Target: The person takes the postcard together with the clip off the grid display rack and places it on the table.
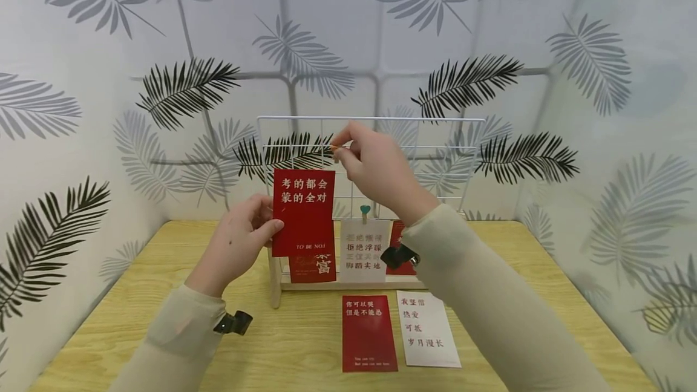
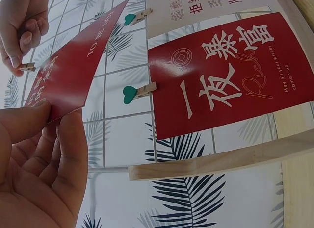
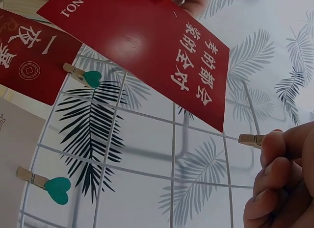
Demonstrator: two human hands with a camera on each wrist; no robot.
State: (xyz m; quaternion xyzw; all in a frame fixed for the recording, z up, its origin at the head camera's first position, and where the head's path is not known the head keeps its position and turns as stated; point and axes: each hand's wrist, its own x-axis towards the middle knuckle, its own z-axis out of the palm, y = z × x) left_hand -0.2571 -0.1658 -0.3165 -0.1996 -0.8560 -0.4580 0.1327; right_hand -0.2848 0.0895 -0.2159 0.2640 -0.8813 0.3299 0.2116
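My left hand (image 1: 231, 247) pinches a red card with white writing (image 1: 303, 222) by its left edge, thumb on its face, in front of the left part of a white wire grid rack (image 1: 425, 118). Between thumb and fingers, my right hand (image 1: 376, 165) holds a small wooden clothespin (image 3: 249, 140) with a bit of orange on it. In the right wrist view the clothespin lies just off the card's corner. Below the held card, another red card (image 2: 221, 76) hangs from the grid by a clothespin with a teal heart (image 2: 130, 94).
A white card (image 1: 363, 253) hangs mid-grid under another teal-heart clothespin (image 1: 365, 210). Right of it, my right arm partly hides a red card (image 1: 402, 268). A red card (image 1: 369, 334) and a white card (image 1: 430, 331) lie on the wooden table (image 1: 294, 349) before the rack's wooden base.
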